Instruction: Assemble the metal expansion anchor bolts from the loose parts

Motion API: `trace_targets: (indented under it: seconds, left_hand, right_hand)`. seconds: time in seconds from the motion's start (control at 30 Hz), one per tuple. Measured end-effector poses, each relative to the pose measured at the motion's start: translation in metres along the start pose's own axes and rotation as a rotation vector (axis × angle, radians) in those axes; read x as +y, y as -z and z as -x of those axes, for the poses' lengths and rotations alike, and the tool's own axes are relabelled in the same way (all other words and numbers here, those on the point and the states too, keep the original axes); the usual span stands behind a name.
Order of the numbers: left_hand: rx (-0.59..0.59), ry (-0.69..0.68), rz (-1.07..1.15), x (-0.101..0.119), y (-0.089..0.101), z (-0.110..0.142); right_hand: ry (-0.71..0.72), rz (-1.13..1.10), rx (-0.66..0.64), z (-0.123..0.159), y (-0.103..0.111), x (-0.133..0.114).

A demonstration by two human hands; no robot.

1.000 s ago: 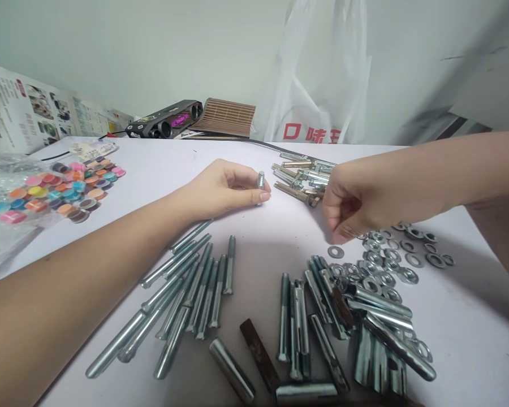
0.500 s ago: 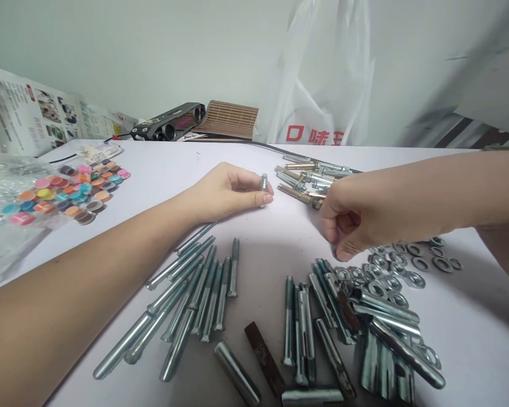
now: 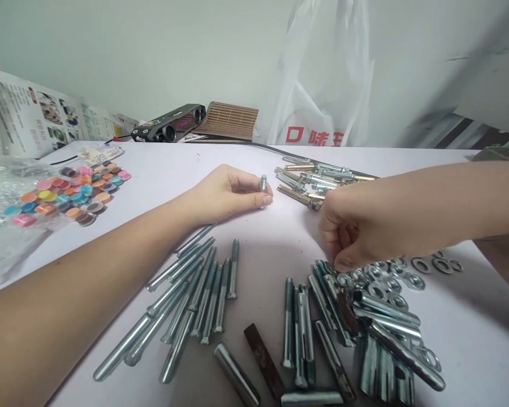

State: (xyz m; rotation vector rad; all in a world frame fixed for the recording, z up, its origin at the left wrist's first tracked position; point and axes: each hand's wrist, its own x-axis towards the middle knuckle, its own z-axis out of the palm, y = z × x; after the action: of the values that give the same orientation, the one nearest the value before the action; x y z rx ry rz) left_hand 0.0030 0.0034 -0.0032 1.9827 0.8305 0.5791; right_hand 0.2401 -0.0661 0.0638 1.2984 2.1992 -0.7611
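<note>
My left hand (image 3: 237, 195) is closed, pinching an upright bolt (image 3: 263, 183) whose threaded top shows above the thumb and fingers. The rest of that bolt is mostly covered. At the near left edge of the pile of washers and nuts (image 3: 377, 290), my right hand (image 3: 343, 232) points down with fingers curled and thumb pressed in. Whatever lies between those fingertips is hidden. Long expansion bolts (image 3: 218, 294) lie side by side below my left hand. More bolts (image 3: 297, 322) and metal sleeves (image 3: 390, 316) lie below my right hand.
Assembled anchor bolts (image 3: 309, 178) form a heap at the back. Brown bars (image 3: 261, 356) lie among the near parts. To the left is a plastic bag (image 3: 2, 192) beside colourful caps (image 3: 74, 195). A white bag (image 3: 322, 85) hangs behind; a black device (image 3: 169, 123) sits at the rear edge.
My right hand has moved slightly down, its fingertips now closer in against the washers and nuts. My left hand keeps the bolt upright in nearly the same place.
</note>
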Motion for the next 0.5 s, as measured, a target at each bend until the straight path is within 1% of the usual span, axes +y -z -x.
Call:
trace_targets:
  seconds: [0.07,0.1,0.17,0.23,0.3,0.33,0.43,0.5]
  left_hand:
    - [-0.004,-0.006,0.008,-0.001,0.0,0.0]
    - [-0.005,-0.009,0.008,-0.001,0.0,0.0]
    - [-0.005,-0.018,0.01,-0.001,0.0,0.0]
    - [-0.003,-0.023,0.024,-0.001,-0.001,0.0]
    - [-0.015,-0.015,0.032,0.0,0.0,0.001]
    - [-0.021,-0.013,0.028,0.0,0.0,0.001]
    - [-0.018,-0.025,0.004,-0.001,-0.001,0.0]
    - [0.005,-0.023,0.01,-0.001,-0.001,0.0]
  right_hand:
    - [0.009,-0.043,-0.031,0.001,0.002,-0.001]
    - [0.019,-0.067,-0.027,0.001,0.003,0.001]
    - [0.054,-0.127,0.006,0.0,0.005,0.005]
    - [0.114,-0.214,0.074,-0.003,0.007,0.01]
    - [0.165,-0.331,0.195,-0.009,0.008,0.012]
    - [0.186,-0.402,0.281,-0.014,0.008,0.013]
    - [0.201,-0.659,0.593,-0.031,0.003,0.008]
    - [0.194,-0.798,0.741,-0.04,-0.002,0.003]
